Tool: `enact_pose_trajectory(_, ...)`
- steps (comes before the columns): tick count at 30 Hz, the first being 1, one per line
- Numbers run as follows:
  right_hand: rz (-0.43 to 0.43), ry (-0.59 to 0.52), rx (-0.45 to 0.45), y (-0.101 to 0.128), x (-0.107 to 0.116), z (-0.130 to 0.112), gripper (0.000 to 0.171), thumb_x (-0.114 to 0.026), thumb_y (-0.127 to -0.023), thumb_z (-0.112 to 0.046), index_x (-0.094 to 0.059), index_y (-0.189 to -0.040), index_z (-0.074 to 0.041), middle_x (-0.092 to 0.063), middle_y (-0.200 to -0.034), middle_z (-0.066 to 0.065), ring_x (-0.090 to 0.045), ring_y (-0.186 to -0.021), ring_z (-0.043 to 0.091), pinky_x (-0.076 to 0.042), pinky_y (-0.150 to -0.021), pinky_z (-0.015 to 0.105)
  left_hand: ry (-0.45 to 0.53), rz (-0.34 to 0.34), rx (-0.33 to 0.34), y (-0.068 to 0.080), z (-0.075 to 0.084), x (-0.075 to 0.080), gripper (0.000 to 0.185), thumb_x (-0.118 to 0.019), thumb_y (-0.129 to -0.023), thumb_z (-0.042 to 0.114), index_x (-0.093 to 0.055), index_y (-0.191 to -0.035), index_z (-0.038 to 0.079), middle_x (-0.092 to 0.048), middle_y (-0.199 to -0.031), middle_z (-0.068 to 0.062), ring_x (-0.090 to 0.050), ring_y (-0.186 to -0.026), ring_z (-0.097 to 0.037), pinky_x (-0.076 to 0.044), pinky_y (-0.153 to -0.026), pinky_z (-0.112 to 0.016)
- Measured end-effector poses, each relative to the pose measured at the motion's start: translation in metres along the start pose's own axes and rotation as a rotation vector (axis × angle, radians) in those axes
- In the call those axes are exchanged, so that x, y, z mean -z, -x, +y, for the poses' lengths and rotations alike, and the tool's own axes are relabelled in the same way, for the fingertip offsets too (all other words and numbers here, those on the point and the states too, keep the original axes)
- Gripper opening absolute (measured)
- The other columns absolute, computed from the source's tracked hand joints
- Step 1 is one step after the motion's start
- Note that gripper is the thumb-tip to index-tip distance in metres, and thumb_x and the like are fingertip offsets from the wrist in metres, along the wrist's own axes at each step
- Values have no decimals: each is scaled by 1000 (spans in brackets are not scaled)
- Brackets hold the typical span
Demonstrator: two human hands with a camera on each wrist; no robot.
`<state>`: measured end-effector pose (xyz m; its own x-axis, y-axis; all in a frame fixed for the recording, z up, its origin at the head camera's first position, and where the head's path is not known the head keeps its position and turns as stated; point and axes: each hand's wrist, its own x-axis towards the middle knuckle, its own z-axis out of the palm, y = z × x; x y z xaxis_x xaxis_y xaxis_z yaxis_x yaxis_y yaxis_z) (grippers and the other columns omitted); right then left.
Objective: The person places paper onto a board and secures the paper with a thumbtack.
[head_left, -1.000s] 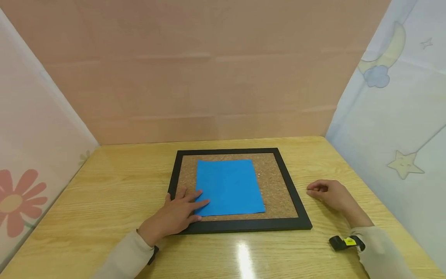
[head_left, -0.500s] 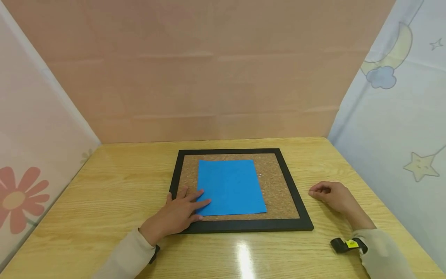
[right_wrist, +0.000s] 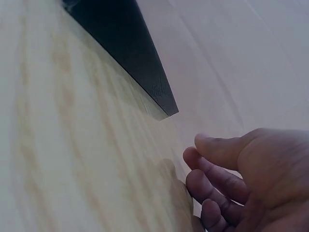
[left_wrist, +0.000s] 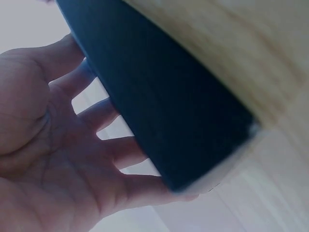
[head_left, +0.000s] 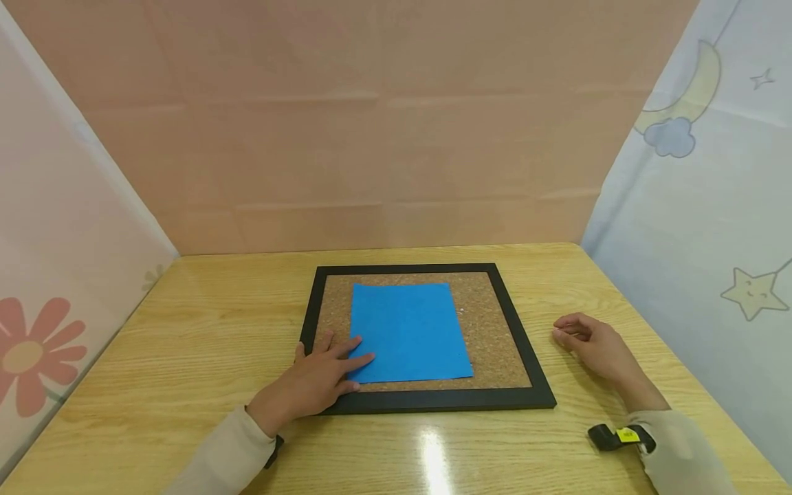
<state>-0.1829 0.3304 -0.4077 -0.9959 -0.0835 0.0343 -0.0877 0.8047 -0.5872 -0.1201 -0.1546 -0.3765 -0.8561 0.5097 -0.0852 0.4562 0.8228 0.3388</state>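
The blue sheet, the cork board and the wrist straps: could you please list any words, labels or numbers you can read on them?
None can be read.
Blue sheet: plain, no print.
Cork board: no lettering on the cork or on its black frame.
Yellow tag on the right wrist strap: it bears a dark mark, too small to read.
Wrist views: no text in sight.

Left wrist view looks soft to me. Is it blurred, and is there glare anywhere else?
Left wrist view: yes, the black frame and left hand are blurred and dim. Head view: sharp, with a glare streak on the table before the frame. Right wrist view: washed out, soft.
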Motion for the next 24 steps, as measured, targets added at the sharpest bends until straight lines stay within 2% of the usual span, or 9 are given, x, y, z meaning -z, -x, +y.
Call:
enact_pose_trajectory(4,-4,-18,14,0,0,0,46,-53,-104,-36,-52,-137,-5,-73,-108,15,-60,-77,2,-43,-63,25,-5,2,-1,0,0,0,52,-62,-98,31,-50,-148,24,-38,-160,-10,-24,-146,-54,-19,-98,-87)
enact_pose_trajectory(9,-1,-17,3,-2,2,1,53,-49,-105,-41,-45,-143,-4,-75,-98,11,-61,-78,2,-41,-63,26,-12,7,-7,0,0,0,51,-61,-98,31,-50,-148,24,-38,-160,-11,-25,-146,-55,-20,-97,-87)
enact_pose_trajectory(14,6,5,4,-3,4,-1,48,-49,-105,-42,-54,-134,-4,-71,-86,5,-60,-72,5,-41,-60,27,-11,10,-3,-2,-1,-2,52,-61,-98,32,-50,-148,24,-38,-160,-11,-25,-146,-55,-20,-97,-87)
enact_pose_trajectory(18,13,16,24,-3,5,-7,43,-50,-105,-39,-64,-123,-3,-74,-92,8,-61,-73,8,-46,-61,25,-9,-1,19,-4,-2,-5,51,-60,-99,33,-49,-148,26,-36,-161,-9,-23,-148,-53,-19,-99,-86)
enact_pose_trajectory(21,-21,-18,78,-6,6,-23,37,-51,-105,-34,-64,-120,-3,-74,-101,10,-64,-80,10,-50,-67,26,-15,-1,26,-5,-3,-6,52,-61,-98,34,-49,-148,27,-36,-161,-9,-22,-148,-52,-19,-100,-86)
enact_pose_trajectory(24,-111,-85,160,-17,6,-52,30,-51,-105,-26,-62,-118,-2,-73,-105,13,-65,-84,17,-52,-73,29,-18,5,27,-6,-3,-6,51,-61,-98,34,-50,-148,28,-37,-161,-9,-23,-148,-52,-18,-99,-86)
